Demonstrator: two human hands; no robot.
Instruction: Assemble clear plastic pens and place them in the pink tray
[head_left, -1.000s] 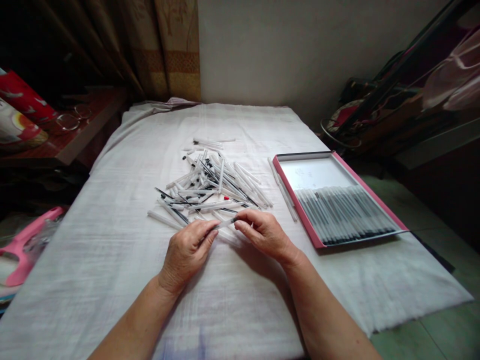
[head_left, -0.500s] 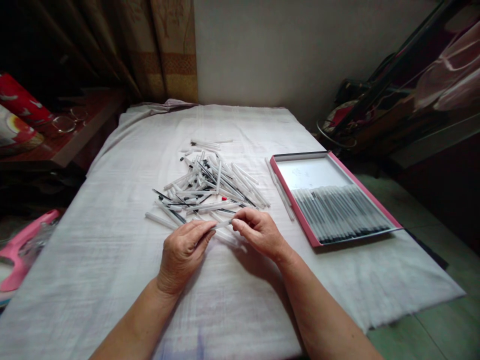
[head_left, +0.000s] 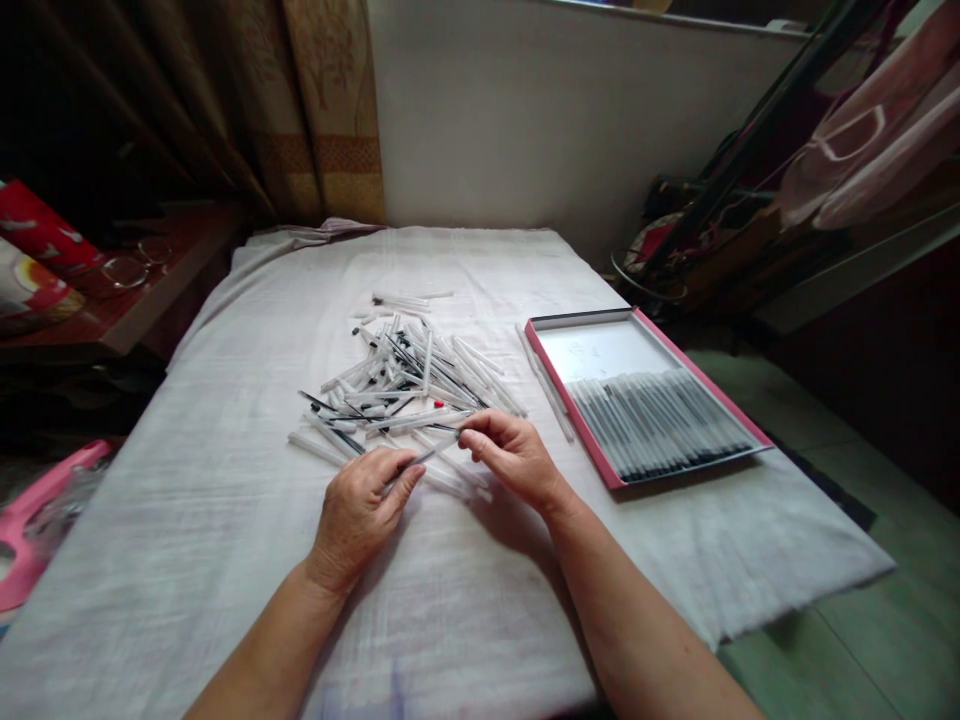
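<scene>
Pinching one slim, translucent pen with a dark end (head_left: 427,457) between them, the two hands were a short gap apart, each closed on it: the left hand (head_left: 360,515) had its thumb and fingers wrapped about the near part, while the right hand (head_left: 514,458) held the far, dark end at its fingertips. The pen ran slantwise from one hand to the other. Just beyond the hands, a loose heap of clear plastic barrels and thin black refills (head_left: 401,370) sprawled across the desk with its white cloth cover (head_left: 225,500), and a small bright-red piece (head_left: 439,404) showed on the heap's near side. To the right of the right hand sat a shallow, pink-walled rectangular box (head_left: 577,420), with a close row of clear, black-ended pens (head_left: 660,425) filling its nearer part. Between box and heap, a few long pale tubes (head_left: 546,385) lay just beside the box's wall.
</scene>
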